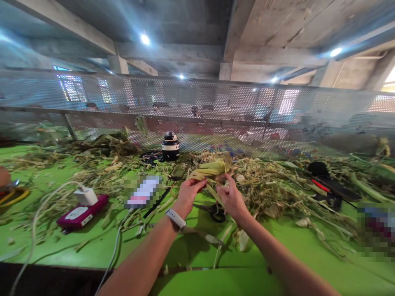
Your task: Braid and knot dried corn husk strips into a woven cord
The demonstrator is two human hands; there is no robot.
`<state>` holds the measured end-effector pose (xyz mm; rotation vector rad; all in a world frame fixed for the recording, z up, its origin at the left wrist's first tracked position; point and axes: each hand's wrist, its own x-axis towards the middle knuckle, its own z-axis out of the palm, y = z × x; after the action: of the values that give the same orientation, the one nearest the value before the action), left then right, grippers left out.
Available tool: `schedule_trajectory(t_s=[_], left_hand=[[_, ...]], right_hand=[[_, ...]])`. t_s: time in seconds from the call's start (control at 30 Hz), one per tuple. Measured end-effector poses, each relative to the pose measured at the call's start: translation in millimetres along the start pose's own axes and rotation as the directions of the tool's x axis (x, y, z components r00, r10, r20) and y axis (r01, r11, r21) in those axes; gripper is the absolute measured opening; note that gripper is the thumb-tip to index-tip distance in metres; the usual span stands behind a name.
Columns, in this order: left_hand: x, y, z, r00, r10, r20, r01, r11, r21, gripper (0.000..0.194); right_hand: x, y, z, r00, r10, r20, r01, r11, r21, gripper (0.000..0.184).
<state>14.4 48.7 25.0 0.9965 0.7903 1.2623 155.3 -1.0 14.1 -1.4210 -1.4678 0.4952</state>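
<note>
I hold a corn ear (212,168) still in its yellow-green husk above a green table (277,246). My left hand (189,193), with a white watch on the wrist, pinches the husk at its near end. My right hand (231,197) grips a husk leaf just below the ear, fingers curled. Black scissors (216,211) lie on the table under my hands. A thick litter of dry husks (271,185) spreads behind and to the right.
A magenta power bank (80,216) with a white plug (86,196) and cable lies at left. A black jar-like object (170,146) stands by the perforated metal fence (197,107). Dark tools (330,187) lie at right. A person's hand (4,176) shows at the far left edge.
</note>
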Motion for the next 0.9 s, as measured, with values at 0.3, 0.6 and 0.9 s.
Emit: schedule_trajectory(t_s=[0.3,0.6,0.9], left_hand=[[1.9,0.3,0.3,0.999,0.029,-0.034,-0.028,0.999,0.037,0.014],[-0.4,0.7,1.3,0.999,0.044,0.008,-0.045,0.994,0.099,0.006],[-6.8,3.7,2.9,0.988,0.033,0.15,-0.059,0.983,0.172,0.008]], right_hand=[[-7.0,-5.9,-2.0,0.979,-0.196,-0.054,0.152,0.883,-0.443,0.08],[-13.6,-7.0,-3.1,0.939,-0.333,0.092,0.323,0.753,-0.573,0.033],[-1.8,-11.5,-17.1,0.849,-0.526,0.051,0.503,0.776,-0.379,0.017]])
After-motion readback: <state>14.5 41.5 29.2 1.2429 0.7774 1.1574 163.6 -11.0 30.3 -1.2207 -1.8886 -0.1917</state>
